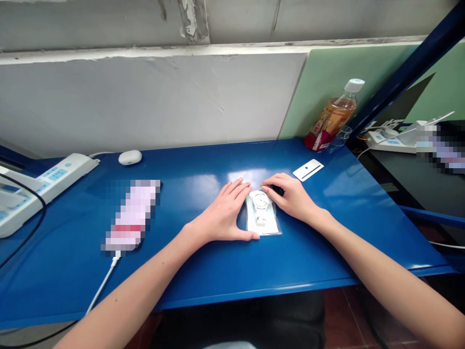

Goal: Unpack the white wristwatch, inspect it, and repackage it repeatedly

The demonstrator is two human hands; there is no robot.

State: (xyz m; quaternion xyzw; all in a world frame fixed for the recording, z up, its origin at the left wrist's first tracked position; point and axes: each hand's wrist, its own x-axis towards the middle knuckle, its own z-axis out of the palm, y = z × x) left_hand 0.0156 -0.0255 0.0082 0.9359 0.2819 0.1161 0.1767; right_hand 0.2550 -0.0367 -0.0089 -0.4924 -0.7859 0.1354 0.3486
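Note:
A clear plastic packet (271,223) lies flat on the blue desk (203,271). Inside it shows a white item with a round ring at its top and a strip below, over a pale card; its exact kind is not clear. My left hand (228,211) rests along the packet's left side, fingers stretched, thumb reaching its lower edge. At the top right corner, my right hand (290,196) has thumb and forefinger bent close together against the packet's edge. Whatever those fingertips pinch is partly hidden.
A phone (132,213) on a white cable lies left, near a white earbud case (130,157) and a power strip (47,189). Beyond my right hand are a white card (308,170) and a drink bottle (332,118). A blue post (407,72) slants at the right.

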